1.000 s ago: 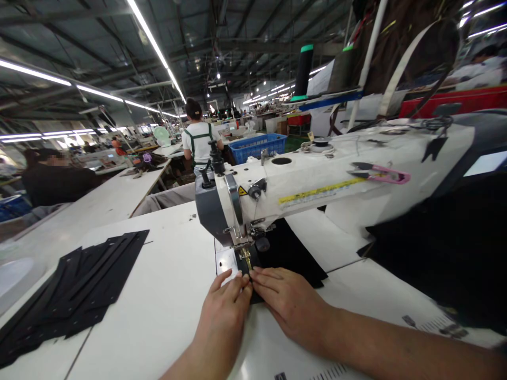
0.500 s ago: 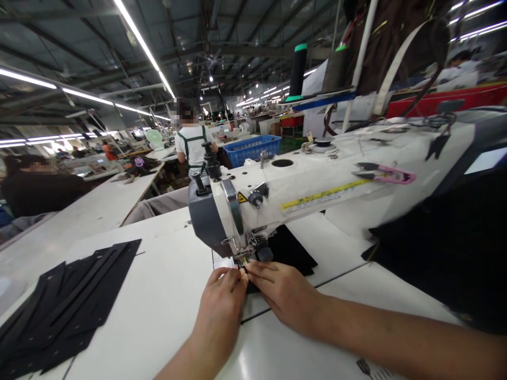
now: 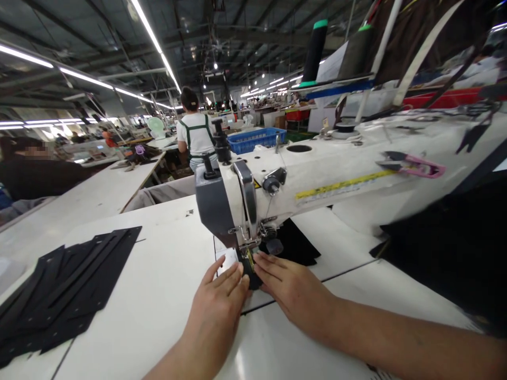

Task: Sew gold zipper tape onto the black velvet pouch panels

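Under the needle area of a white sewing machine (image 3: 253,195) lies a small piece of black fabric (image 3: 253,279). My left hand (image 3: 217,295) rests at its left edge, fingers stretched and a little spread, fingertips pressing down beside the presser foot. From the right, my right hand (image 3: 291,285) lies flat with its straight fingers close together on the piece's other side. Neither hand visibly wraps round the fabric; the undersides of the fingers are hidden. More black fabric (image 3: 297,243) shows flat on the table behind the machine head.
Left on the white table (image 3: 158,274) lies a stack of black cut pieces (image 3: 75,290). Pink-handled thread snips (image 3: 415,164) sit on the machine arm. Dark cloth (image 3: 447,248) covers the right side. Beyond are a blue basket (image 3: 257,140) and a person in a white shirt (image 3: 196,132).
My left hand has spread its fingers and shifted slightly left, and my right hand has moved slightly right, so more black fabric shows between them. The camera view has shifted a little.
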A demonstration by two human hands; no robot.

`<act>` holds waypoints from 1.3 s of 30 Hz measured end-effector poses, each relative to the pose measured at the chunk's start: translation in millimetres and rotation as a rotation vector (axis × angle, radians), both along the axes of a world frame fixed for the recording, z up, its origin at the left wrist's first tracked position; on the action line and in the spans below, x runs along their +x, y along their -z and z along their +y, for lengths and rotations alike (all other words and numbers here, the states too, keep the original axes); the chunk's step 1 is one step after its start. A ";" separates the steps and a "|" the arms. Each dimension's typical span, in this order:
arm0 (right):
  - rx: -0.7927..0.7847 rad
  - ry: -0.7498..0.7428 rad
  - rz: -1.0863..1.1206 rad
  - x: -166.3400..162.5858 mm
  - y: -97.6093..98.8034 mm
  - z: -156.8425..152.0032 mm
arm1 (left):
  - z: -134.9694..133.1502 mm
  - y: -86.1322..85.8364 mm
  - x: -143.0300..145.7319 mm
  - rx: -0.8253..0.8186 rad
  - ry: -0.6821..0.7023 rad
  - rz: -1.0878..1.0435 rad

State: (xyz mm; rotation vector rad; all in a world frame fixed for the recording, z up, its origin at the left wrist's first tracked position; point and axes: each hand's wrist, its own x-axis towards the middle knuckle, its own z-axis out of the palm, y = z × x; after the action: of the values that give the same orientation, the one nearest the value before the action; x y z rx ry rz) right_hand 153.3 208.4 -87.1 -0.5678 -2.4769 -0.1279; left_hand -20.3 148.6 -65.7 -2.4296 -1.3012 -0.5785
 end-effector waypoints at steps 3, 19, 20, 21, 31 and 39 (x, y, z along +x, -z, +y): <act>0.013 -0.014 -0.021 -1.4 -2.7 4.3 | 6.2 1.3 -2.1 -0.001 0.005 0.011; -0.098 -0.066 0.012 -6.3 -13.1 18.8 | 21.7 5.2 -5.8 0.011 -0.029 -0.030; -0.102 -0.068 0.026 -6.6 -13.8 19.4 | 22.4 5.4 -5.9 0.013 -0.030 -0.034; -0.110 -0.068 0.037 -7.0 -14.4 20.0 | 23.2 5.4 -6.2 0.015 -0.029 -0.039; -0.259 -0.076 0.021 -9.3 -16.8 25.0 | 28.1 6.1 -8.5 0.014 -0.032 -0.082; -0.246 -0.033 0.017 -9.9 -16.9 22.9 | 26.9 6.8 -7.9 -0.003 -0.048 -0.116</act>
State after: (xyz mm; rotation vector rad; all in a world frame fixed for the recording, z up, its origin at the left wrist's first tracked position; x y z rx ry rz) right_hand 143.4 231.3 -70.2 -0.6264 -2.5012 0.1968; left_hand -28.2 175.6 -72.5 -2.3912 -1.4032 -0.7140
